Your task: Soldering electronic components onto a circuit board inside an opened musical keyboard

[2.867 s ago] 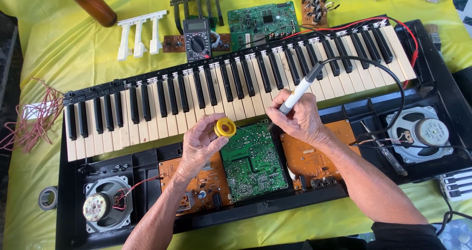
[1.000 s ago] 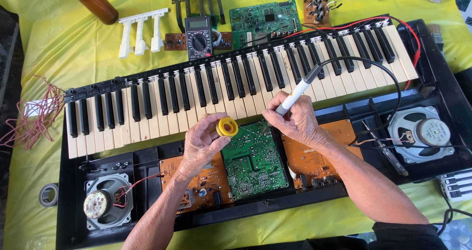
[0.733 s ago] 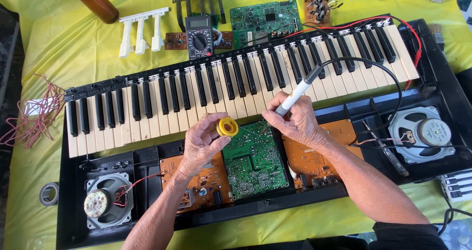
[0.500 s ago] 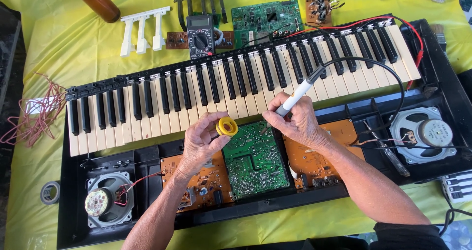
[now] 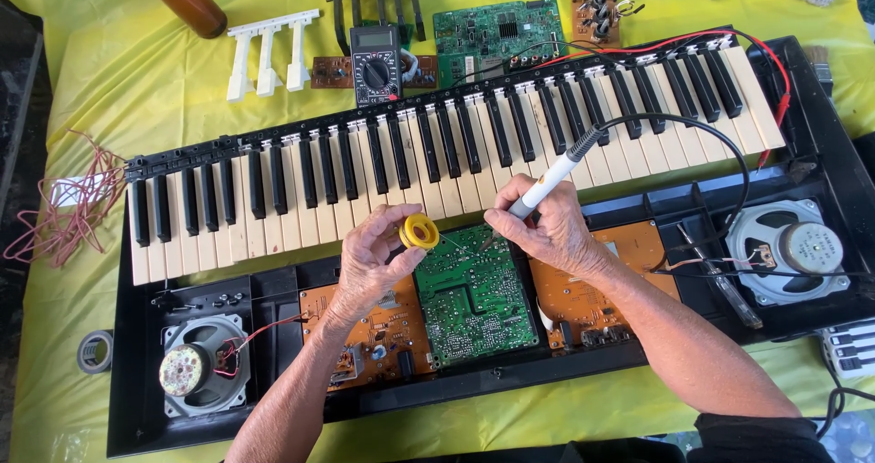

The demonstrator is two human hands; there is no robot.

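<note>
My left hand (image 5: 371, 264) holds a small yellow spool of solder wire (image 5: 419, 232) over the top edge of a green circuit board (image 5: 476, 295). My right hand (image 5: 550, 231) grips a white soldering iron (image 5: 556, 177) like a pen, its tip down at the board's upper right part, its black cord looping to the right. The board lies inside an opened black keyboard case (image 5: 811, 135), between two orange boards (image 5: 375, 328), just below the row of keys (image 5: 383, 176).
Speakers sit at the case's left (image 5: 194, 369) and right (image 5: 789, 251) ends. Behind the keys lie a multimeter (image 5: 375, 55), another green board (image 5: 497, 27), loose white keys (image 5: 268, 49) and a brown bottle (image 5: 187, 0). Red wire tangle (image 5: 68, 210) and a tape roll (image 5: 94, 351) lie left.
Hardly anything differs: both hands stay over the green board, with the spool and the iron held in the same places. The view has only drifted slightly.
</note>
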